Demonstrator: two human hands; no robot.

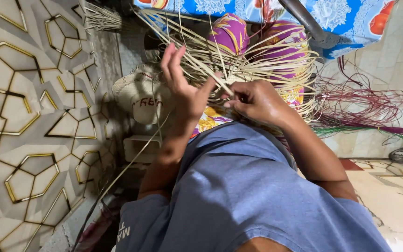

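Head view is given from above, looking down over a blue shirt onto a piece of straw weaving held over the lap. The left hand is raised with its fingers loosely spread and open, a few pale strips being brushed by the palm and thumb. The right hand is closed, and a strip is pinched between thumb and fingertips at the near edge of the weave.

As a judgement, the work is counted as partly done: a tight woven patch is seen just beyond the hands, while most of the strips are left loose and fan out unwoven to the far side and to the right (how large the finished patch is cannot be told, since it is covered by the hands and the loose ends). A good deal of plaiting is therefore judged to remain.

The long axis of the loose strips is laid mostly away from the body, toward the upper left, with a second set crossed toward the right.

A finished straw hat is seen left of the hands, and a bundle of red and green dyed strips lies on the tiled floor to the right. A patterned wall stands at the left.
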